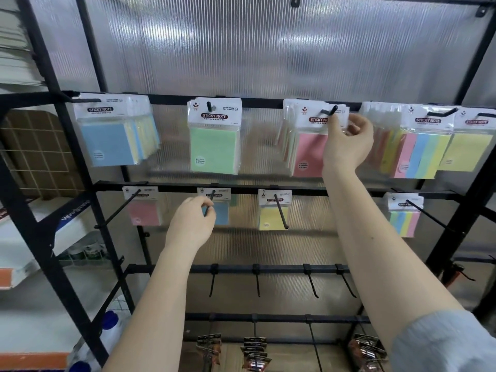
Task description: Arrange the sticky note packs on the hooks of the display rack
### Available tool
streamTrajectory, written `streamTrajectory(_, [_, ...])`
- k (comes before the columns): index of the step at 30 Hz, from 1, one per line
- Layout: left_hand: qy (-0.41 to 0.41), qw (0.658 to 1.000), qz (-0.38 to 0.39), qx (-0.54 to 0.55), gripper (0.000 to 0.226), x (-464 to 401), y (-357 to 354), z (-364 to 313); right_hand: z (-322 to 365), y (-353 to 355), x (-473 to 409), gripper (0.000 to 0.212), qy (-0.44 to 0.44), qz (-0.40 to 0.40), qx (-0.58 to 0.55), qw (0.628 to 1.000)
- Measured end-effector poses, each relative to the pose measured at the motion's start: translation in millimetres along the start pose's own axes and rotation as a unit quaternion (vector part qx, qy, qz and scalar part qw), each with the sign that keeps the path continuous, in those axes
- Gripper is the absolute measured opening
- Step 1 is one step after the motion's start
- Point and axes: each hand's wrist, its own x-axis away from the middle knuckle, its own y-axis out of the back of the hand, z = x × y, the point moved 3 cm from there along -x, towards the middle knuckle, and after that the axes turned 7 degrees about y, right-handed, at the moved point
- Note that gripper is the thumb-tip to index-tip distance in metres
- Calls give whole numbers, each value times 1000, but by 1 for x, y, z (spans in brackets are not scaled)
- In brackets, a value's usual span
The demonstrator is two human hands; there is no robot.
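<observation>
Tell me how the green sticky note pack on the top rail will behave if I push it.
The green pack hangs by one hole on its hook, so it would probably swing rather than resist. Its clear wrapper looks glossy, likely a bit slippery. It seems a thin, flat pad, so probably light.

A stationery shop: a black display rack [171,187] hung with sticky note packs [214,135]
</observation>
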Motion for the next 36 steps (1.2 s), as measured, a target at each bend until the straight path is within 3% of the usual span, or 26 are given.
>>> streamTrajectory(9, [3, 1000, 7, 11, 24, -2, 2, 6, -25, 28, 26, 6, -21, -53, -9, 998])
streamTrajectory(15, [8, 1000, 8, 14, 25, -4, 1, 10, -72, 51, 57, 19, -112, -50, 29, 992])
streamTrajectory(21, [12, 1000, 11, 19, 25, -6, 0, 13, -131, 44, 73, 29, -214, 90, 128, 964])
streamTrajectory(28, [17, 1000, 9, 24, 24, -14, 0, 15, -154, 16, 74, 43, -240, 253, 212, 913])
streamTrajectory(32, [22, 999, 5, 30, 23, -16, 3, 19, -167, 3, 67, 48, -249, 292, 238, 892])
streamTrajectory(36, [34, 999, 7, 32, 23, -18, 4, 28, -173, -6, 66, 45, -239, 278, 236, 900])
